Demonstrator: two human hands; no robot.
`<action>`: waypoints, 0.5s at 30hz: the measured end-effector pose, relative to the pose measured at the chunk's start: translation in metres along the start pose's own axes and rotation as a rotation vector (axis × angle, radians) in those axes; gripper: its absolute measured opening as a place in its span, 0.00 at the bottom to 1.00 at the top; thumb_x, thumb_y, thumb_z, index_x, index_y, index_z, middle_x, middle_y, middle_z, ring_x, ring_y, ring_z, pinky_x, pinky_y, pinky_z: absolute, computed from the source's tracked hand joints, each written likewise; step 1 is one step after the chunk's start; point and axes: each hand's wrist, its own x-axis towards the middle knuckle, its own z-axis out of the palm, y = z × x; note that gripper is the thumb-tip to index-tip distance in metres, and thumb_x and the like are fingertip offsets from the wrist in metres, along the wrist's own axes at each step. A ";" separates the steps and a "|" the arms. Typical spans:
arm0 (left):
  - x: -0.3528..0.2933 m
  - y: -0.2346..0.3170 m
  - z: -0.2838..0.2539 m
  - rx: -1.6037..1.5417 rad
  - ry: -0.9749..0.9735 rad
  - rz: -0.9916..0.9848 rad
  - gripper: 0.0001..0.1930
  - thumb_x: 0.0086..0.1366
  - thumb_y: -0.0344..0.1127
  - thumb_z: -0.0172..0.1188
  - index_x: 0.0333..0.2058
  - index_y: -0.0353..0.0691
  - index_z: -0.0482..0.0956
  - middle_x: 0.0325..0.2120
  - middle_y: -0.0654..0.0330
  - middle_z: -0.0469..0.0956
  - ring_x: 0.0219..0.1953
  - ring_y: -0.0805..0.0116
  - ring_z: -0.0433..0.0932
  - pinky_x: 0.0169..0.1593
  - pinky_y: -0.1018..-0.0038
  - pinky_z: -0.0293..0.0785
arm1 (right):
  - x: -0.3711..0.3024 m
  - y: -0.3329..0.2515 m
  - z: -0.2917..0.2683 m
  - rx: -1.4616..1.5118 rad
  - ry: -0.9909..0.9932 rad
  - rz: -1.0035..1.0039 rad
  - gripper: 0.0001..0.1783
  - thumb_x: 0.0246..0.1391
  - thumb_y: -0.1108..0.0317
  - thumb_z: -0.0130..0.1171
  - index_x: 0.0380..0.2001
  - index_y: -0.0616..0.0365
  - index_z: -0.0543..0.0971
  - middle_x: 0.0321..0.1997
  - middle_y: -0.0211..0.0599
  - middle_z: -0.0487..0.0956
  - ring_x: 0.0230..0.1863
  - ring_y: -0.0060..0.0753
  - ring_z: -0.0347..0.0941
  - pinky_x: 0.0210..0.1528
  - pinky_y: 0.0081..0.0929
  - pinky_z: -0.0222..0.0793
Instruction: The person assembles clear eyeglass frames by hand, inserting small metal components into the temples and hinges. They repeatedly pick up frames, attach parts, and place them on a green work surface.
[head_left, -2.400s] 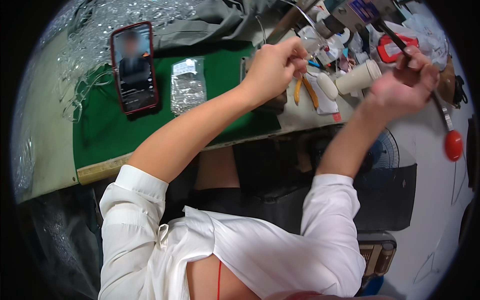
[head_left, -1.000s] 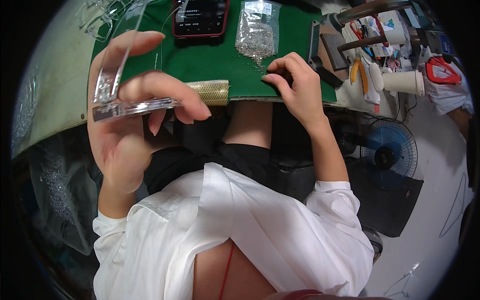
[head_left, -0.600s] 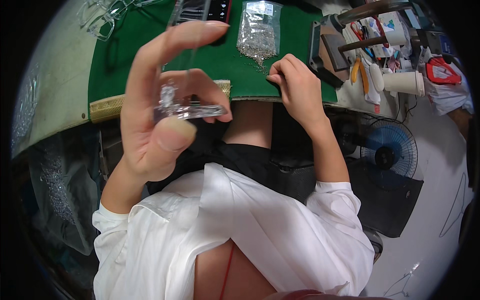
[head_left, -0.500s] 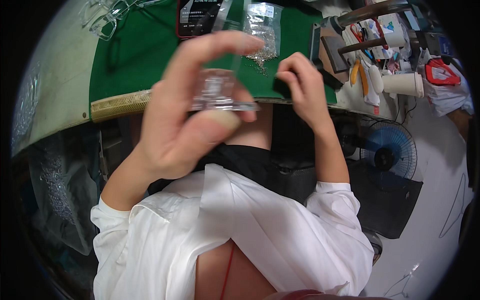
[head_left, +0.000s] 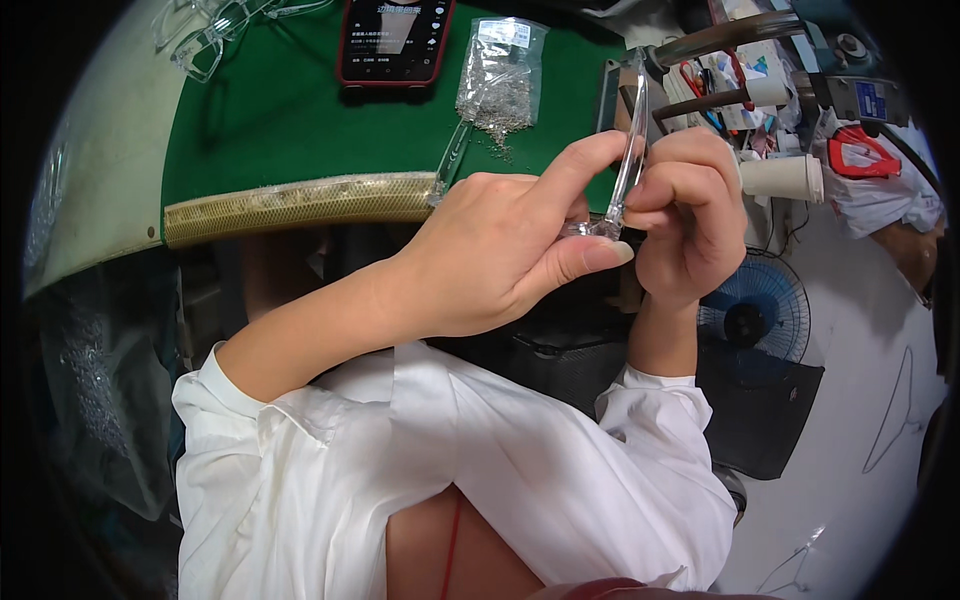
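A clear plastic eyeglass frame [head_left: 630, 150] is in my left hand [head_left: 480, 245], whose thumb and fingers close on its front near one hinge. One temple stands up from that hinge, between my two hands. The other temple pokes out behind my left hand, over the table edge. My right hand [head_left: 695, 205] is closed in a pinch against the frame by the hinge; whatever its fingertips hold is too small or hidden to make out. Beyond the hands lies a clear bag [head_left: 503, 75] of tiny metal parts, several spilled on the green mat [head_left: 290, 120].
A phone [head_left: 390, 40] lies at the mat's far edge, with more clear eyeglass frames [head_left: 205, 45] at far left. A gold perforated strip [head_left: 300, 210] edges the table. On the right are a metal-armed device [head_left: 730, 40], a white cup [head_left: 785, 178] and a blue fan [head_left: 755, 310].
My left hand has carried the eyeglass frame to the right and turned it. My right hand has left the mat's edge, coming up to meet the frame at the hinge.
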 end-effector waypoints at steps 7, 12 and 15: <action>-0.001 0.002 -0.002 0.013 -0.017 -0.031 0.31 0.66 0.41 0.52 0.63 0.37 0.53 0.34 0.49 0.81 0.34 0.48 0.82 0.37 0.68 0.76 | 0.000 0.007 0.001 0.026 0.010 -0.049 0.08 0.42 0.71 0.65 0.24 0.62 0.78 0.27 0.35 0.76 0.27 0.30 0.70 0.25 0.22 0.62; -0.001 0.006 -0.004 -0.050 -0.055 -0.110 0.30 0.67 0.41 0.52 0.63 0.38 0.53 0.34 0.49 0.81 0.34 0.47 0.81 0.37 0.68 0.75 | 0.001 0.008 0.004 -0.003 0.030 -0.090 0.09 0.41 0.68 0.67 0.24 0.62 0.79 0.27 0.35 0.76 0.27 0.29 0.69 0.25 0.21 0.61; -0.001 0.003 -0.003 0.009 -0.038 -0.079 0.31 0.66 0.41 0.53 0.63 0.37 0.53 0.34 0.49 0.81 0.34 0.47 0.81 0.37 0.68 0.75 | -0.001 0.006 0.002 0.034 0.033 0.000 0.10 0.41 0.66 0.67 0.24 0.61 0.79 0.26 0.34 0.76 0.27 0.28 0.69 0.26 0.20 0.61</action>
